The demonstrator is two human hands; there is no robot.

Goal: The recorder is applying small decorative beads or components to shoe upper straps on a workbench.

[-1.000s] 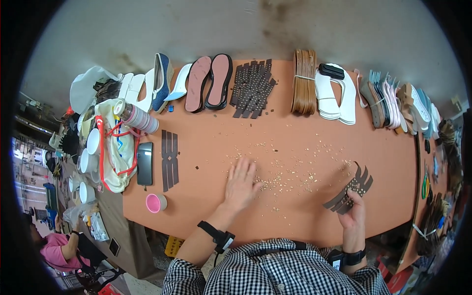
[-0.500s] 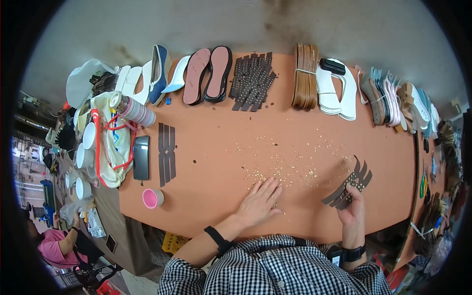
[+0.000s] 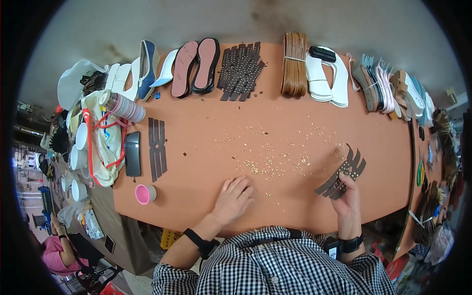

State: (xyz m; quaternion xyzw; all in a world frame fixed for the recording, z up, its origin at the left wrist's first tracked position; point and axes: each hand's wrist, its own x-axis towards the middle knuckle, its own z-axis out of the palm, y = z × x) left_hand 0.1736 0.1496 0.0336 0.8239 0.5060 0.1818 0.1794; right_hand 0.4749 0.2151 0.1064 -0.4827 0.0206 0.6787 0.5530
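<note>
Left hand [image 3: 235, 199] has drawn back toward the body across the tabletop [image 3: 295, 123]; a second ago it lay flat further out among the studs [image 3: 265, 164], now it rests palm down at the near edge of that scatter; its fingers [image 3: 243, 184] lie together, slightly curled, tips touching the nearest studs, pinching nothing that can be made out. Right hand [image 3: 348, 199] has kept its place near the right front edge; its fingers pinch the lower end of the straps [image 3: 342, 173], a fanned bundle of dark studded strips held just above the tabletop. Judged from this, the left hand is raking loose studs closer while the straps wait in the right. Outward: a pink cup [image 3: 145, 194] and flat dark strips [image 3: 157, 155] to the left; soles [image 3: 199, 66] and further strap piles along the far edge.
</note>
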